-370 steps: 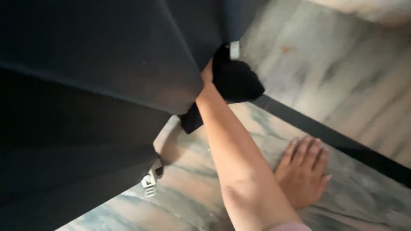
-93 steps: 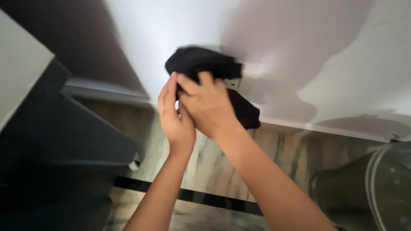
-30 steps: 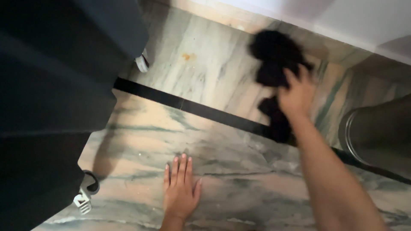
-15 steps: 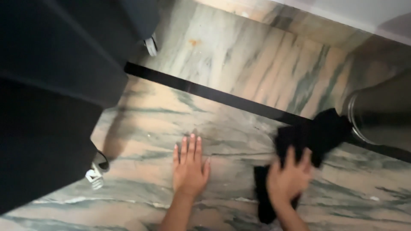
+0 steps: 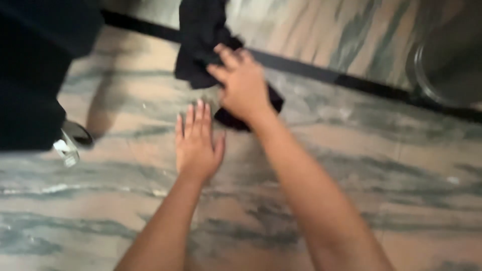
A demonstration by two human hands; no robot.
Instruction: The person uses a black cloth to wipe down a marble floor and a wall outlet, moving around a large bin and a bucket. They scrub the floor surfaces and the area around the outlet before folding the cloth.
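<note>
Nearest us, our left hand (image 5: pixel 197 142) lies flat on the marble floor (image 5: pixel 401 190), its grip spread and holding nothing, just short of the black cloth (image 5: pixel 201 45). Our right hand (image 5: pixel 242 85) presses down on that cloth, grip loosely spread over it rather than pinching. We judge the wiping mid-way: no dirt shows near the cloth, and the strip beyond it, toward the dark inlay line (image 5: pixel 351 80), looks still to do.

right hand (image 5: pixel 244 86) on black cloth (image 5: pixel 202 37), left hand (image 5: pixel 197 142) flat on marble floor (image 5: pixel 401 165)
</note>
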